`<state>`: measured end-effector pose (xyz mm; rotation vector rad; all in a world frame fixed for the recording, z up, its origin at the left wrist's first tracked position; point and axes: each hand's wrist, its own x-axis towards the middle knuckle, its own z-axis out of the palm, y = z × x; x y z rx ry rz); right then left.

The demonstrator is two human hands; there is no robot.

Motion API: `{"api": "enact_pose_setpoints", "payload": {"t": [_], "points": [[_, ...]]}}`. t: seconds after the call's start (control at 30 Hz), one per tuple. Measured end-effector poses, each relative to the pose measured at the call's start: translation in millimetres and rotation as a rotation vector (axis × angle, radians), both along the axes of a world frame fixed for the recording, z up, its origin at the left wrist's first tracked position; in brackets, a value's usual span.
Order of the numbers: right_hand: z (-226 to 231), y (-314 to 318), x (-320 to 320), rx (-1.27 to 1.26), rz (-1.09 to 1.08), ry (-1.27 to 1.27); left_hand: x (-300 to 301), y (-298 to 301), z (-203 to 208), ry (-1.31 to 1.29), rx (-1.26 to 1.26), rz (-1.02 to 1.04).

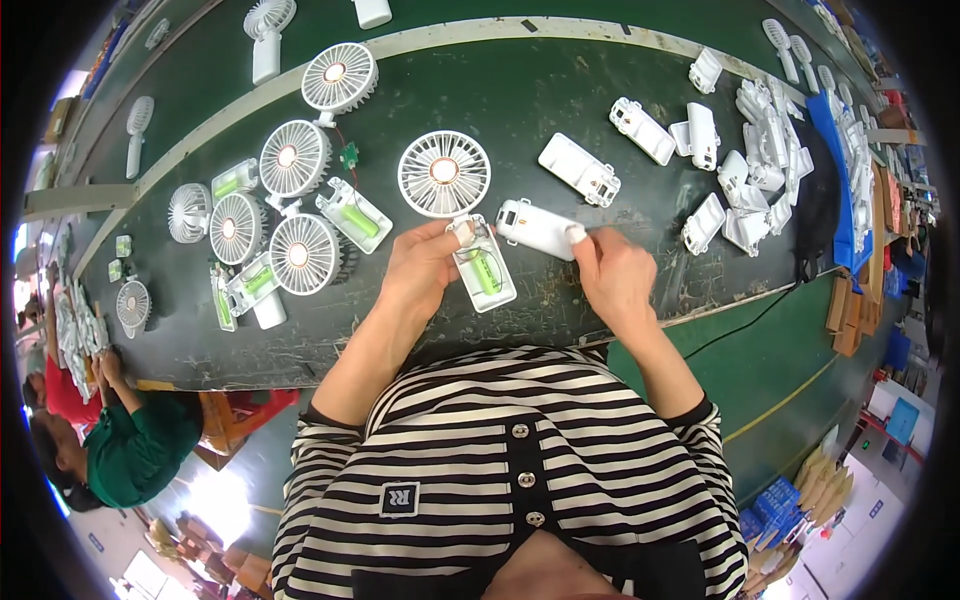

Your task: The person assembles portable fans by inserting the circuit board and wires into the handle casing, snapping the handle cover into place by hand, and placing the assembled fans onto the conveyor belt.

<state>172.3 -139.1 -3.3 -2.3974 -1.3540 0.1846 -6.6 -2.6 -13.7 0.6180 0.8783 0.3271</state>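
Observation:
My left hand [422,262] is closed on a white handheld fan [444,172] near the table's front edge. Its handle lies open toward me, with a green battery [487,272] and thin wires inside. Just right of it, my right hand [617,272] grips a white handle cover [537,229] by its near end, thumb on top. The cover is tilted, its far end close to the fan's neck. A white finger cot seems to sit on my right thumb, and another on a left fingertip. Beyond the cover lies a similar white handle shell [579,169].
Several fans with open handles [303,254] lie on the left, one with a green circuit board [349,155]. White shells are piled [765,150] at the right beside a blue bin [846,190]. A pale strip [470,32] crosses the far table. Co-workers [140,450] sit at lower left.

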Motion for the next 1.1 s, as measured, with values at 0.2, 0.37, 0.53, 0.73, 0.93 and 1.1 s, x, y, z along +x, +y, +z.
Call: {"api": "enact_pose_setpoints", "payload": {"t": [0.2, 0.37, 0.53, 0.73, 0.93, 1.1], "points": [[25, -5, -9, 0.085, 0.317, -0.029, -2, -4, 2, -0.032, -0.001, 0.027], [12, 5, -17, 0.008, 0.368, -0.112, 1, -8, 3, -0.016, -0.017, 0.026], [15, 9, -17, -0.047, 0.320, -0.133, 2, -12, -1, -0.008, -0.057, 0.063], [48, 14, -27, -0.018, 0.274, 0.074, 2, -14, -1, -0.019, -0.068, 0.091], [67, 19, -42, 0.003, 0.372, 0.144, 4, -9, 8, 0.007, -0.109, 0.101], [59, 29, -53, 0.017, 0.432, 0.115, 4, -9, 12, -0.071, -0.171, 0.130]]}}
